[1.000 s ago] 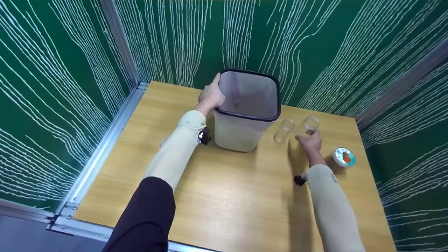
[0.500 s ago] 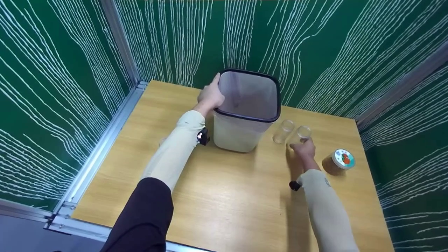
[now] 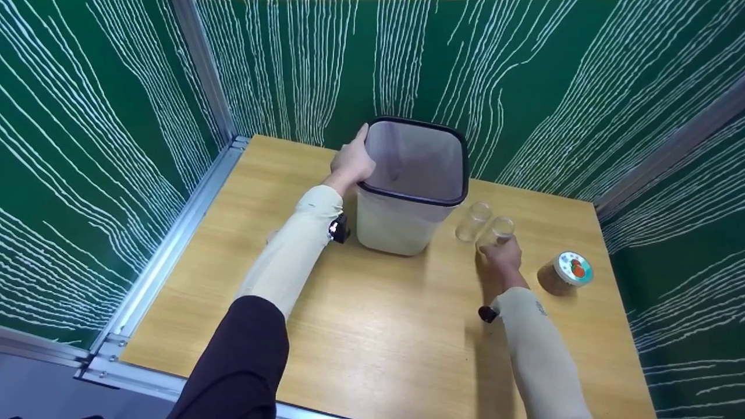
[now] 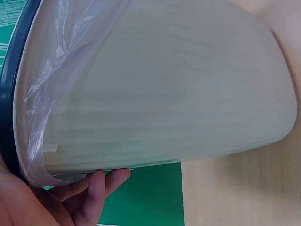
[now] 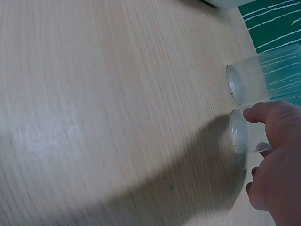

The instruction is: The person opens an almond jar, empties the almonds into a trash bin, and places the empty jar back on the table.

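Note:
My left hand (image 3: 353, 161) grips the dark rim of a pale, squarish waste bin (image 3: 396, 233) at its left side. In the left wrist view, its fingers (image 4: 96, 195) curl under the rim against a clear plastic liner (image 4: 40, 122) folded over the bin's outside. On the right, my right hand (image 3: 505, 256) holds a clear cup (image 3: 499, 226) low down, thumb on one side and fingers on the other. Close beside it stands a second clear cup (image 3: 473, 222). The right wrist view shows both cup bases on the table, nearly touching.
A lidded tub (image 3: 573, 267) with brown contents and a red picture on its lid stands to the right of my right hand. The wooden table (image 3: 378, 349) is bordered by green, white-lined walls (image 3: 349, 58) and a metal frame (image 3: 169, 233) at left.
My right hand has brought the cup left and nearer to me, up beside the other cup. My left hand and the bin have stayed in place.

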A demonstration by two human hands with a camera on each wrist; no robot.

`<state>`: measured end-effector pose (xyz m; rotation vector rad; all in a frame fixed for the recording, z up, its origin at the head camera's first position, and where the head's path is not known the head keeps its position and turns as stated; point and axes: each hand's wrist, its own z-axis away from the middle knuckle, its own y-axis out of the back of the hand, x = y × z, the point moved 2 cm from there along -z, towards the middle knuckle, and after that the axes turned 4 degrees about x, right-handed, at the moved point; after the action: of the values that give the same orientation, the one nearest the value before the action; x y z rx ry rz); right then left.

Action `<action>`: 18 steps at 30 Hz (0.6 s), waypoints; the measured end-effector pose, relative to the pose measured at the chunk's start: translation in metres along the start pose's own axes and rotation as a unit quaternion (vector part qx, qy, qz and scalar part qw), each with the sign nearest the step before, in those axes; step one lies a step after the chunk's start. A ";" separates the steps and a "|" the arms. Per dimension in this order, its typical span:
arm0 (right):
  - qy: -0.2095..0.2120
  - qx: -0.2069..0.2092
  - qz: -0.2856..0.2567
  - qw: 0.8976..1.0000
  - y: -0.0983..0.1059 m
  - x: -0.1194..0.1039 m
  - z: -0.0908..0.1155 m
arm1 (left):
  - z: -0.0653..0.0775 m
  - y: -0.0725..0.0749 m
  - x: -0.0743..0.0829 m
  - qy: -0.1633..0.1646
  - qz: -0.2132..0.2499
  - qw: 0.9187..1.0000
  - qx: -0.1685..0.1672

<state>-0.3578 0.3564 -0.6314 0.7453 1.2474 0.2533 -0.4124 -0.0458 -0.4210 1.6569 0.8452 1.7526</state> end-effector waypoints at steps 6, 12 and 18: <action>-0.015 -0.015 -0.021 1.000 0.000 0.003 0.002 | 0.001 -0.001 0.000 0.002 0.002 1.000 0.001; -0.012 -0.013 -0.001 1.000 0.001 0.008 0.006 | 0.001 -0.003 0.001 0.005 0.001 1.000 -0.004; -0.008 -0.005 -0.023 1.000 0.000 0.013 0.011 | 0.000 0.000 -0.001 0.007 0.007 1.000 -0.003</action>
<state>-0.3438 0.3593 -0.6401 0.7073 1.2466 0.2156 -0.4122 -0.0461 -0.4217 1.6511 0.8353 1.7769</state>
